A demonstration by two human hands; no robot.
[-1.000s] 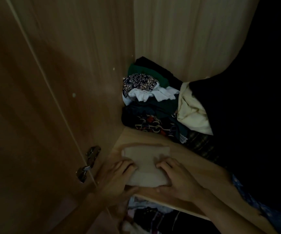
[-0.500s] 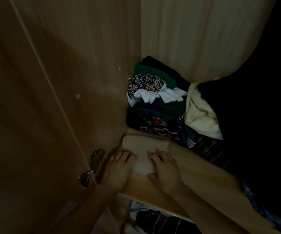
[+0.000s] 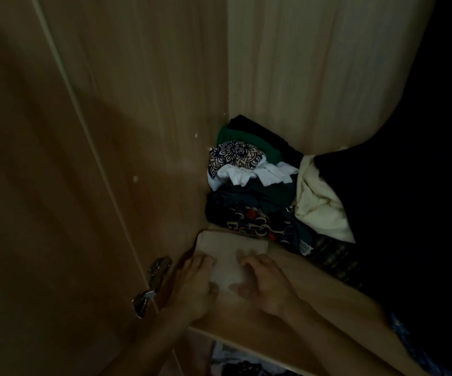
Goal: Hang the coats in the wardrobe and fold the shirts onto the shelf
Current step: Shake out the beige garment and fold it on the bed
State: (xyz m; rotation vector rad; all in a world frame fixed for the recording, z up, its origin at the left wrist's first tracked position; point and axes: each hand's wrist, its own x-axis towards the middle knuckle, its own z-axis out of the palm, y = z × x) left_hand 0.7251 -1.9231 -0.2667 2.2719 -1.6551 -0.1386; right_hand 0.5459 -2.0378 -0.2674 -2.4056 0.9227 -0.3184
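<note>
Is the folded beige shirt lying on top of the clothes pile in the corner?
No. The shirt lies flat on the bare wood of the shelf, in front of the pile.

We log right hand motion-blurred, fingertips indistinct; with left hand it covers the near half of the folded shirt. Lower clothes cut off below.

Very dim, grainy view; the wardrobe's back panel catches the most light, the right side sinks into black shadow, and both hands blur softly.
</note>
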